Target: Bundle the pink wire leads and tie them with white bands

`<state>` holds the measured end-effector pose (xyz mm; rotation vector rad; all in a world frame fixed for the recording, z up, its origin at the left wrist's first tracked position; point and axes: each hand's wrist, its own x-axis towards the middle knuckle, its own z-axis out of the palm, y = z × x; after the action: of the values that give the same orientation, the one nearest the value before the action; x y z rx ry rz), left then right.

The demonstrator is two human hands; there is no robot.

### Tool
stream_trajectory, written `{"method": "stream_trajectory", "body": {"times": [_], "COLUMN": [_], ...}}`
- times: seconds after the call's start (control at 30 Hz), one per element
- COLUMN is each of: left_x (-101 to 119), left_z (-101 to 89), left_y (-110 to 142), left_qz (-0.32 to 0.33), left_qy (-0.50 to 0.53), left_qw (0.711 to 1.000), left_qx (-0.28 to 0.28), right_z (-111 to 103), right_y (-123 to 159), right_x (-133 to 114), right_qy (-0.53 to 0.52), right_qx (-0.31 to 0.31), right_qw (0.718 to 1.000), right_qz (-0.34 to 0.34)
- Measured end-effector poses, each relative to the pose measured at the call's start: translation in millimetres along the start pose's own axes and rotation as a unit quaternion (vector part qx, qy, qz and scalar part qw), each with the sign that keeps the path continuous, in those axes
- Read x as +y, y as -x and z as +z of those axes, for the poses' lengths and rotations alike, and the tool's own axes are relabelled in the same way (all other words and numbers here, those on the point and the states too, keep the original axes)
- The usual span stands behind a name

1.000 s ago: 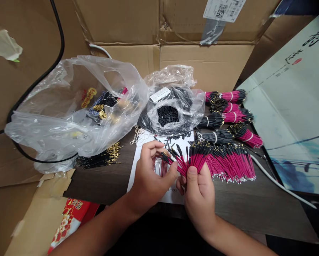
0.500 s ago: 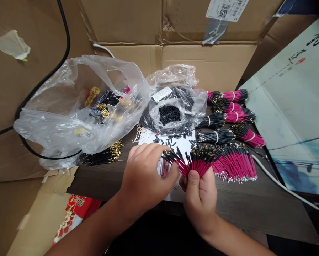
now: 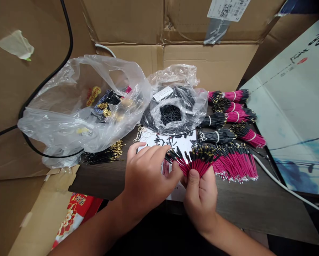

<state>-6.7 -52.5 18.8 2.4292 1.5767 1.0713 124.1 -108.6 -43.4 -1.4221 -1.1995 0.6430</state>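
Observation:
My right hand (image 3: 201, 199) is closed round a fanned bunch of short magenta wires (image 3: 193, 161) with black and gold tips. My left hand (image 3: 145, 176) lies beside it, palm down, thumb against the bunch's left side and fingertips at the black-capped wire ends (image 3: 172, 153). Both hands hover over a white paper sheet (image 3: 182, 144) strewn with small black sleeves (image 3: 170, 138). Just right of the held bunch lies a loose heap of magenta wires (image 3: 234, 163) on the dark tabletop (image 3: 255, 206).
A clear bag of black sleeves (image 3: 172, 113) sits behind the sheet. A larger plastic bag (image 3: 79, 106) holding gold-tipped wires lies left, with black gold-tipped wires (image 3: 103, 154) beside it. Banded wire bundles (image 3: 228, 113) lie back right. Cardboard walls (image 3: 202, 60) surround; a white cable (image 3: 284, 186) runs right.
My left hand has turned palm down and slid right over the sheet, its fingers now on the black wire ends. My right hand keeps hold of the bunch.

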Motion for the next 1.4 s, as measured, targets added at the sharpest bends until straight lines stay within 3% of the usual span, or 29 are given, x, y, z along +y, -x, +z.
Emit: {"method": "stream_trajectory", "body": {"times": [0.1,0.23,0.33,0.5,0.57,1.23,1.4], "left_x": [-1.4,-5.5,-9.1,-11.5,-11.9,-17.6,-19.9], "left_z": [-0.9,-5.9,-7.4,-7.3,-7.4,3.9,7.6], "left_y": [-0.8,-3.7,-3.5,0.1,1.7,19.1,21.0], "left_qz": [-0.01,-0.114,-0.206,-0.288,-0.299,-0.284,-0.263], "left_qy": [0.047,0.206,0.29,0.409,0.426,0.457,0.431], "left_qw": [0.999,0.969,0.929,0.854,0.841,0.836,0.844], "left_qx": [0.005,-0.067,-0.107,-0.141,-0.146,-0.109,-0.179], "right_z": [3.9,10.7,12.5,11.7,11.8,10.9,13.0], "right_y": [-1.0,-8.1,-12.3,-13.6,-14.3,-14.3,-12.8], "right_x": [-1.0,-6.8,-10.0,-11.0,-10.8,-10.2,-11.8], "right_qy": [-0.113,-0.329,-0.397,-0.409,-0.41,-0.412,-0.403], "right_qx": [-0.013,-0.069,-0.096,-0.086,-0.084,-0.092,-0.094], "right_qw": [0.99,0.912,0.875,0.872,0.87,0.858,0.868], "right_qz": [0.088,0.233,0.261,0.256,0.261,0.292,0.274]}}
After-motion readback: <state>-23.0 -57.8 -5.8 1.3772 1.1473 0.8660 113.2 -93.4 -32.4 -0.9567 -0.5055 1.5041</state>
